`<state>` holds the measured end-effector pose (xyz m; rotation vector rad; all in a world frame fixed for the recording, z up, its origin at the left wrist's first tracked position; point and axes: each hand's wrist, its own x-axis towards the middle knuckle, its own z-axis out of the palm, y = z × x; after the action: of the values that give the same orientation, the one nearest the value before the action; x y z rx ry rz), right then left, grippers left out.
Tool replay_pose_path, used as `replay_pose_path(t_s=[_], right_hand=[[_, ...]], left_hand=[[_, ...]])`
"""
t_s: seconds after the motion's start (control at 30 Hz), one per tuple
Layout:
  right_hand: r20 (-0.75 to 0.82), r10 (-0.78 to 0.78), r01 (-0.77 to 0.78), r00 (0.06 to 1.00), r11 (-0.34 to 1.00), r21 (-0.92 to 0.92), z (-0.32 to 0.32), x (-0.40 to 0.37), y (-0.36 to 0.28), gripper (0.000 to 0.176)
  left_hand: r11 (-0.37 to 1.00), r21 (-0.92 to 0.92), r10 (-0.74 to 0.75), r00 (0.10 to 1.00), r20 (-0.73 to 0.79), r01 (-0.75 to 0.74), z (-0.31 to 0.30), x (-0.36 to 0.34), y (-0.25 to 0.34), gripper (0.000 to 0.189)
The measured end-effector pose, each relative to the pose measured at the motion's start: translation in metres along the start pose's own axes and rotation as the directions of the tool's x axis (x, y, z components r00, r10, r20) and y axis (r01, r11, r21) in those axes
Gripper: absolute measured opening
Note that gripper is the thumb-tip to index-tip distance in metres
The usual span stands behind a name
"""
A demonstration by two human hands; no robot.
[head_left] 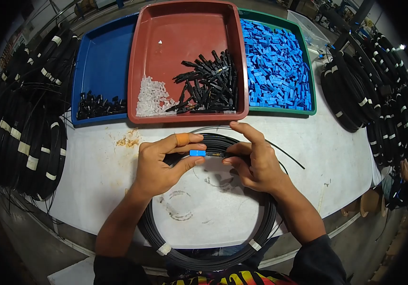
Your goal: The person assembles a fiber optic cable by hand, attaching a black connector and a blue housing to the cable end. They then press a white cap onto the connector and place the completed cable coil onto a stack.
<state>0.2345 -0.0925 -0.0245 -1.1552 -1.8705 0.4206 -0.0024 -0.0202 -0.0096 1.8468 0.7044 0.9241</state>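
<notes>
Between the thumb and fingers of my left hand (pixel 166 159) is a small blue connector piece (pixel 197 153); an orange band wraps one finger. Just right of it, my right hand (pixel 257 164) pinches a small black connector (pixel 216 154), its index finger raised. The blue piece and the black connector meet end to end, or nearly so. Below both hands lies a coil of black cable (pixel 269 218), bound with white tape, at the table's near edge. One loose cable end (pixel 287 156) sticks out to the right behind my right hand.
A red tray (pixel 189 117) holds black connectors and clear pieces. Behind it stand a blue tray (pixel 100 118) with small black parts and a green tray (pixel 314 107) full of blue pieces. Cable coils (pixel 351 90) flank the white table (pixel 327 156) on both sides.
</notes>
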Motion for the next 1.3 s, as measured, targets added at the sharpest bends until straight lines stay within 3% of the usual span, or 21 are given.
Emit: replay_pose_path(t_s=[0.3, 0.4, 0.47, 0.53, 0.6, 0.73, 0.8, 1.1, 1.17, 1.3], right_hand=[[0.002, -0.081, 0.078, 0.997, 0.950, -0.304, -0.002, 0.006, -0.003, 0.063], [-0.094, -0.071, 0.047, 0.993, 0.971, -0.236, 0.004, 0.007, -0.002, 0.051], [-0.078, -0.093, 0.068, 0.993, 0.960, -0.272, 0.002, 0.007, -0.003, 0.043], [-0.058, -0.121, 0.097, 0.991, 0.946, -0.309, -0.001, 0.007, -0.003, 0.036], [-0.016, -0.009, 0.004, 1.000, 0.955, -0.295, -0.001, 0.006, -0.005, 0.029], [-0.060, 0.049, -0.063, 0.997, 0.962, -0.265, 0.003, 0.007, -0.014, 0.028], [-0.089, 0.168, -0.174, 0.982, 0.983, -0.064, 0.004, 0.007, -0.022, 0.028], [-0.118, 0.067, -0.079, 0.991, 0.992, -0.100, -0.005, 0.007, -0.014, 0.027], [-0.105, 0.080, -0.090, 0.991, 0.991, -0.094, -0.008, 0.006, -0.013, 0.027], [-0.097, 0.053, -0.060, 0.994, 0.996, -0.072, -0.006, 0.005, -0.014, 0.025]], left_hand=[[0.983, 0.133, 0.127, 0.992, -0.010, -0.125, 0.001, 0.002, -0.002, 0.035], [0.987, 0.123, 0.112, 0.993, -0.027, -0.108, 0.004, 0.002, -0.004, 0.035], [0.993, 0.090, 0.076, 0.996, -0.039, -0.072, 0.007, 0.003, -0.005, 0.035], [0.983, 0.131, 0.134, 0.990, -0.038, -0.128, 0.007, 0.004, -0.007, 0.033], [0.976, 0.154, 0.160, 0.986, -0.035, -0.153, 0.006, 0.004, -0.007, 0.031], [0.956, 0.196, 0.229, 0.973, -0.032, -0.219, 0.005, 0.004, -0.006, 0.028], [0.960, 0.186, 0.222, 0.974, -0.051, -0.209, 0.005, 0.003, -0.007, 0.029], [0.894, 0.298, 0.345, 0.938, 0.021, -0.335, 0.004, 0.005, 0.002, 0.034], [0.956, 0.192, 0.233, 0.972, -0.037, -0.222, 0.005, 0.001, -0.004, 0.043], [0.939, 0.214, 0.264, 0.963, 0.049, -0.268, 0.005, 0.001, -0.004, 0.045]])
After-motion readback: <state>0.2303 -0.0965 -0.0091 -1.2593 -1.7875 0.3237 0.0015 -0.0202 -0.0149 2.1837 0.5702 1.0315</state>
